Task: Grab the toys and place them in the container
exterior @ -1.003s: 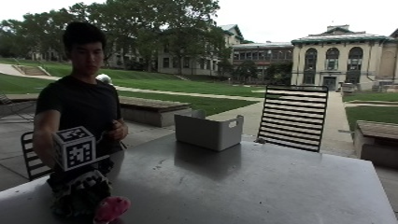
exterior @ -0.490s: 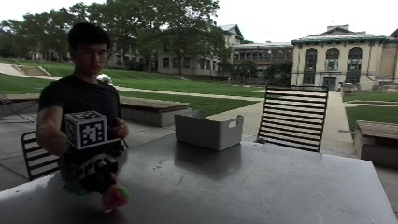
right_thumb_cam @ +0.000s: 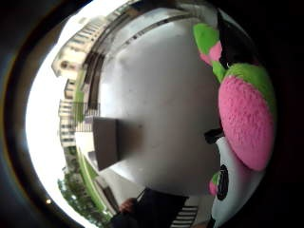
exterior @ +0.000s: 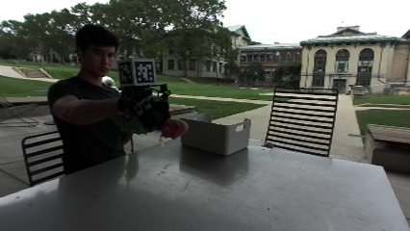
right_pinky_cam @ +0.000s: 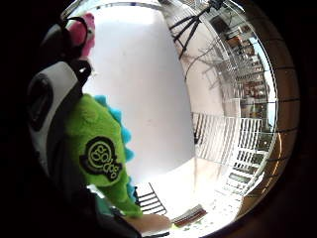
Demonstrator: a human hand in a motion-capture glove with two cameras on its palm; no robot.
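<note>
My gloved right hand is raised above the table's left part and grips a plush toy of green, pink and white. The toy hangs just left of the white container, which stands on the table's far side. In the thumb side palm view the toy's pink and green part lies close to the palm, with the container farther off on the table. The little finger side palm view shows the toy's green body with blue spikes and a black paw badge.
The grey table stretches toward the near right. A black slatted chair stands behind the table to the right of the container, and another chair is at the left behind the person.
My hand has lifted the toy from low near the table's left edge and carried it up and right, toward the container.
</note>
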